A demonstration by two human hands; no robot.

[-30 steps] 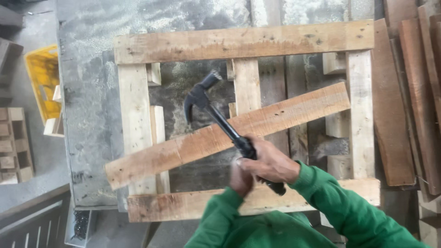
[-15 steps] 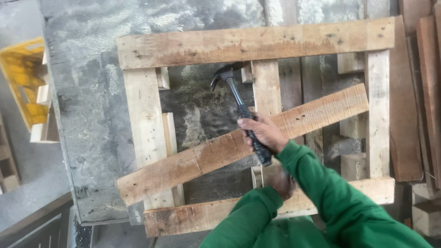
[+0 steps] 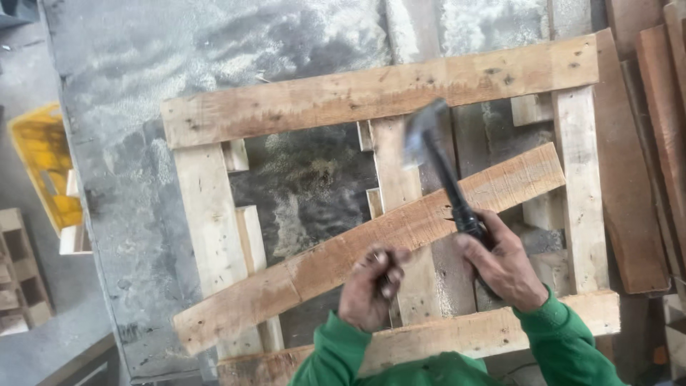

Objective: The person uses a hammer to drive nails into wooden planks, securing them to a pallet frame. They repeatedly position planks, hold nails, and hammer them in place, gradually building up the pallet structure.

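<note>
A wooden pallet frame (image 3: 379,96) lies on a grey metal table (image 3: 128,143). A loose plank (image 3: 343,261) rests diagonally across it. My right hand (image 3: 504,268) grips the black handle of a claw hammer (image 3: 429,143). Its head is blurred above the frame's middle slat (image 3: 393,171). My left hand (image 3: 371,286) is over the diagonal plank, fingers pinched on a small dark thing that looks like a nail (image 3: 386,276). Both sleeves are green.
Reddish-brown boards (image 3: 647,164) are stacked along the right edge of the table. A yellow crate (image 3: 43,164) and small wooden blocks (image 3: 21,279) sit on the floor at the left. The table's left edge runs down near the pallet.
My left hand has come up from the bottom slat onto the diagonal plank. The hammer has swung to the right, its head now over the middle slat and blurred with motion.
</note>
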